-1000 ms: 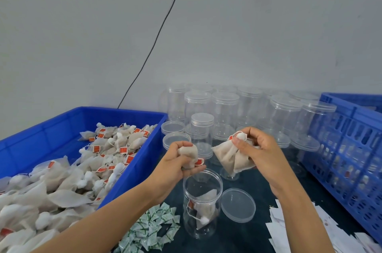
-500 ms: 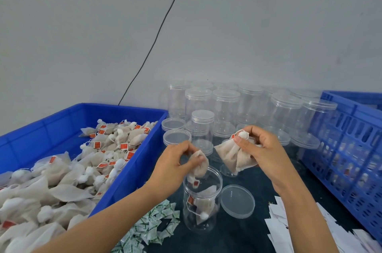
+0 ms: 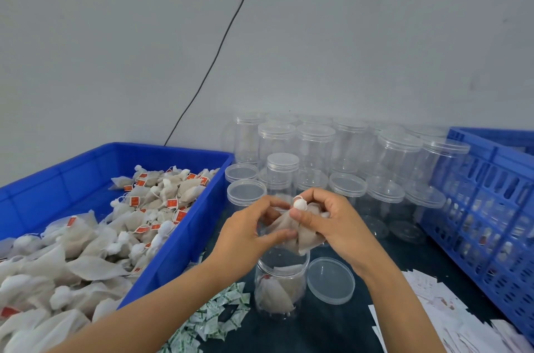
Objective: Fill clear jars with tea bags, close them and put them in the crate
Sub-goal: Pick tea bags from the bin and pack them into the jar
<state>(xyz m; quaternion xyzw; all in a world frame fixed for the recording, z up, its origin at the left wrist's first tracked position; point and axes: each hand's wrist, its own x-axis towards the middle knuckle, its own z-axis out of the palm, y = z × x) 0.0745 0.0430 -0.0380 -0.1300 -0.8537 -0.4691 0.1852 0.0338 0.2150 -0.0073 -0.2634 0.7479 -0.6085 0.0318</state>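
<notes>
Right hand [image 3: 335, 222] pinches a bunch of tea bags [image 3: 291, 225] by their gathered tops, thumb and fingers curled round the white knot, directly above the open jar [image 3: 281, 283]. Left hand [image 3: 248, 230] meets it from the other side, fingertips curled and nipping the lower edge of the same bunch. How many bags are in the bunch: cannot tell, they overlap; two or three is my guess.

Risks, as I judge them:
- The bunch hangs wider than the jar mouth looks. Pushed down all at once, a corner could catch the rim and a bag could fall onto the dark table [image 3: 332, 332].
- The jar stands free, with neither hand steadying it. A sideways push at the rim could tip it toward the loose lid [image 3: 331, 280] lying just beside it.
- Strings and red tags may snag on fingers and drag a bag back out.
- A bag left across the rim would keep the lid from seating.

Counts:
- Open jar in work: one, with roughly two or three bags inside, well short of full.
- Loose lid: one, flat on the table.
- Empty lidded jars [image 3: 315, 147] behind: more than a dozen, the back rows too blurred to count exactly.
- Blue bin [image 3: 179, 234] of tea bags on the left: one, bags far too many to count.
- Blue crate [image 3: 485, 208] on the right: one, its contents indistinct through the slots.
- Small green-printed sachets [image 3: 213, 321] and white paper slips [image 3: 433, 321]: one heap each.
</notes>
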